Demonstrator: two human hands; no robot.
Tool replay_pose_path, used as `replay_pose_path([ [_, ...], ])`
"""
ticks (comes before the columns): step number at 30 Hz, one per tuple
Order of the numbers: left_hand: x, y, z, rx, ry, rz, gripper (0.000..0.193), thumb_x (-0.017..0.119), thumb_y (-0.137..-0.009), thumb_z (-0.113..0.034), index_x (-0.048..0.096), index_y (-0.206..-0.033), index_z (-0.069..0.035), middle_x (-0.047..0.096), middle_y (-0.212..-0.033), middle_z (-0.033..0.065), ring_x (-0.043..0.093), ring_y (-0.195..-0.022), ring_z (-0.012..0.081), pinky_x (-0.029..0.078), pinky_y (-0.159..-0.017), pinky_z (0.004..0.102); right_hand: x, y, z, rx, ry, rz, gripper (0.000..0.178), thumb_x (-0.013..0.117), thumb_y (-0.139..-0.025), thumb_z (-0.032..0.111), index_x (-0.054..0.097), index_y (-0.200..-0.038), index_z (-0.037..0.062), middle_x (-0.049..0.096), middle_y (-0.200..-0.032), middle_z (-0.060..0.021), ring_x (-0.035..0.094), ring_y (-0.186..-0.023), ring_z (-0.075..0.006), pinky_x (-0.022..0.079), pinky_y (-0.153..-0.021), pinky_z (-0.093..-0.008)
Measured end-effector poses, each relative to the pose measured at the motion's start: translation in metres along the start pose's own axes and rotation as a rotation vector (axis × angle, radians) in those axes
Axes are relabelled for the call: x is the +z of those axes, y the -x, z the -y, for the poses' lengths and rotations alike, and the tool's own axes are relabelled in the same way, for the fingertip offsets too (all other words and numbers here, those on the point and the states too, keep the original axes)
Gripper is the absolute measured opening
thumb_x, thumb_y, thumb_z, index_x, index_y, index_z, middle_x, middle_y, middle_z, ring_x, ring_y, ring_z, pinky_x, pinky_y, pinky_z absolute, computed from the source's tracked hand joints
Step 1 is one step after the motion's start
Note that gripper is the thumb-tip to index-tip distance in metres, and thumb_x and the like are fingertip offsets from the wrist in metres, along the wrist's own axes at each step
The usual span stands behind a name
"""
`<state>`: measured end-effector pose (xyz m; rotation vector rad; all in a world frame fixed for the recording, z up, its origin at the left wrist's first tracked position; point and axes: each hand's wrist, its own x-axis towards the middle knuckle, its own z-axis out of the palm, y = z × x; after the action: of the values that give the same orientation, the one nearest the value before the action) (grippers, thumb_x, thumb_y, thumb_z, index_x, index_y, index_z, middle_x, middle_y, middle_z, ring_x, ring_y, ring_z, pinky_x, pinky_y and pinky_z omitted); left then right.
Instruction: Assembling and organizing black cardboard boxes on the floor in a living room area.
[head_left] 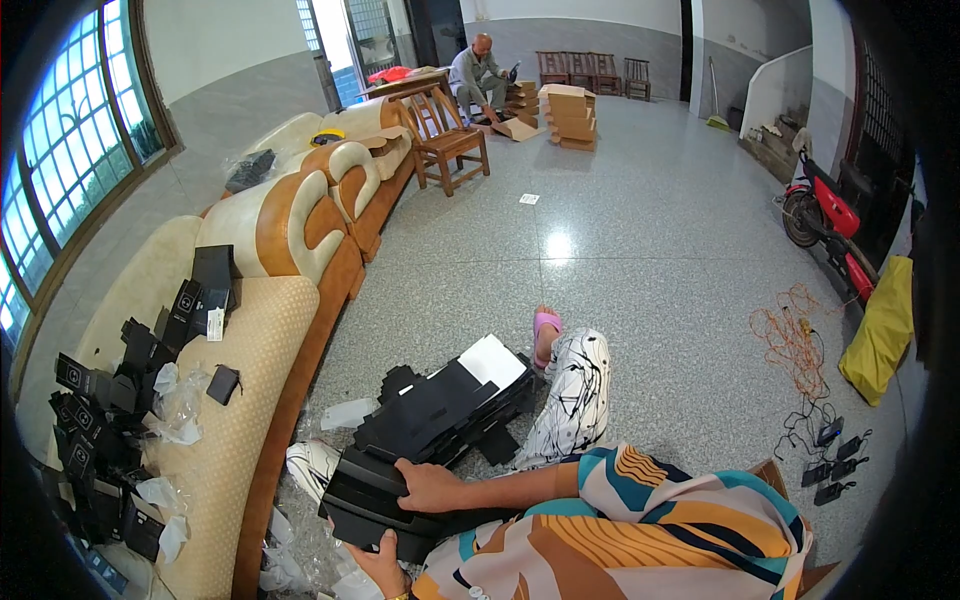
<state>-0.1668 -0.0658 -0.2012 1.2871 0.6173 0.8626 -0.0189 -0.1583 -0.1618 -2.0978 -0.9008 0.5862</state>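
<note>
A black cardboard box (375, 505), partly folded with creased panels, rests over my lap at the bottom of the view. My right hand (432, 487) grips its upper edge, thumb and fingers bent over a panel. Lower down, my left hand (382, 565) holds the near edge with the thumb on top; its other fingers are mostly hidden beneath. Just beyond the box, between my legs, lies a pile of flat black box blanks (430, 410). A white sheet (492, 362) lies on top of that pile.
Several black boxes (85, 430) and plastic wrappers crowd the sofa (270, 400) at left. A wooden chair (445, 145), a seated person (480, 75) and stacked brown cartons (572, 120) are farther off. Orange cord (790, 335), black adapters (835, 465) and a yellow bag (878, 335) lie right.
</note>
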Motion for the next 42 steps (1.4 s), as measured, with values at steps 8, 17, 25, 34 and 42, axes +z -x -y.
replay_pose_path([
  [8, -0.0006, -0.0008, 0.0008, 0.006, -0.031, 0.007, 0.069, 0.062, -0.062, 0.000, 0.033, -0.125, -0.001, 0.046, -0.113, 0.0138, 0.047, -0.096, 0.0236, 0.038, -0.087, 0.0324, -0.0011, -0.0001, 0.0001, 0.006, -0.003, 0.001, 0.053, 0.061, -0.066, 0.023, 0.040, -0.105, -0.0049, 0.059, -0.084, -0.0259, 0.059, -0.080, -0.0390, 0.047, -0.073, -0.0446],
  [17, -0.0004, -0.0008, 0.0010, 0.009, -0.046, 0.017, 0.069, 0.061, -0.062, -0.002, 0.032, -0.125, 0.000, 0.046, -0.113, 0.0145, 0.047, -0.095, 0.0241, 0.038, -0.087, 0.0322, -0.0007, 0.0000, -0.0005, 0.016, -0.005, 0.005, 0.054, 0.061, -0.066, 0.023, 0.039, -0.106, -0.0047, 0.059, -0.085, -0.0261, 0.059, -0.080, -0.0390, 0.047, -0.072, -0.0445],
  [25, 0.0042, 0.0002, -0.0037, 0.009, -0.042, -0.009, 0.070, 0.061, -0.061, -0.001, 0.033, -0.124, 0.001, 0.046, -0.111, 0.0143, 0.048, -0.095, 0.0245, 0.039, -0.086, 0.0321, 0.0019, -0.0029, -0.0037, 0.014, 0.004, 0.006, 0.053, 0.061, -0.066, 0.024, 0.039, -0.105, -0.0044, 0.059, -0.084, -0.0253, 0.059, -0.080, -0.0388, 0.047, -0.071, -0.0444],
  [34, 0.0049, 0.0014, -0.0057, -0.010, -0.031, 0.004, 0.070, 0.061, -0.061, -0.002, 0.033, -0.125, 0.000, 0.045, -0.113, 0.0141, 0.046, -0.096, 0.0246, 0.038, -0.088, 0.0322, 0.0000, -0.0016, -0.0022, 0.016, 0.008, 0.007, 0.053, 0.061, -0.066, 0.023, 0.039, -0.105, -0.0055, 0.059, -0.082, -0.0249, 0.059, -0.078, -0.0386, 0.047, -0.071, -0.0441],
  [42, -0.0019, -0.0012, 0.0014, -0.008, -0.068, 0.051, 0.075, 0.058, -0.062, 0.001, 0.027, -0.130, -0.003, 0.040, -0.120, 0.0137, 0.043, -0.102, 0.0237, 0.034, -0.091, 0.0320, 0.0035, -0.0022, -0.0051, 0.002, 0.014, -0.004, 0.056, 0.061, -0.066, 0.025, 0.039, -0.108, -0.0048, 0.058, -0.084, -0.0264, 0.059, -0.079, -0.0396, 0.047, -0.071, -0.0441],
])
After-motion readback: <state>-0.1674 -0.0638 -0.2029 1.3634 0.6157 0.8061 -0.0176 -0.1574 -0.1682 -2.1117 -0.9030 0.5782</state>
